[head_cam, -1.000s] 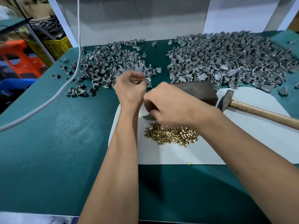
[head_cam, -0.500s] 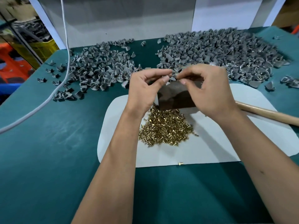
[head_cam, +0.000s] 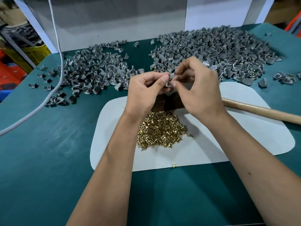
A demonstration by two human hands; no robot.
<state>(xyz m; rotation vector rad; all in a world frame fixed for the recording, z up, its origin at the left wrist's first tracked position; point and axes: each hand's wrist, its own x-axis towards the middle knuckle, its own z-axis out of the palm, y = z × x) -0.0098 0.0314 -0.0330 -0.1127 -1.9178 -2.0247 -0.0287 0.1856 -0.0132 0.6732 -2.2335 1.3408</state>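
Seen from my head camera at the green surface (head_cam: pixel 48 152): a pale cable (head_cam: pixel 56 46) trails down the far left, past the smaller heap of grey parts (head_cam: pixel 91 74). Just right of it, my left hand (head_cam: pixel 145 92) is raised above the white mat (head_cam: pixel 228 144), with thumb and forefinger curled and pinching one grey part (head_cam: pixel 170 79). The part sits in the air between both hands, over the dark block (head_cam: pixel 169 103) and clear of either heap. Below the hands the brass rivets (head_cam: pixel 161 129) lie piled on the mat, with one stray rivet (head_cam: pixel 175 165) at its near edge. My right hand (head_cam: pixel 200 93) grips the same part from the other side, fingertips bunched on it. I cannot tell whether they also carry a rivet, as the spot is small and partly hidden. Beyond that hand spreads the larger heap (head_cam: pixel 219 49), and the wooden hammer handle (head_cam: pixel 260 111) lies across the mat's right side, its head out of sight behind the hand.

I judge the step in hand to be seating a rivet in the part before it goes to the block. To do it well, I would keep the left pinch firm and leave the part's hole open to view. I would feed the rivet in straight rather than canted, then set the pair flat on the block before reaching for the hammer.
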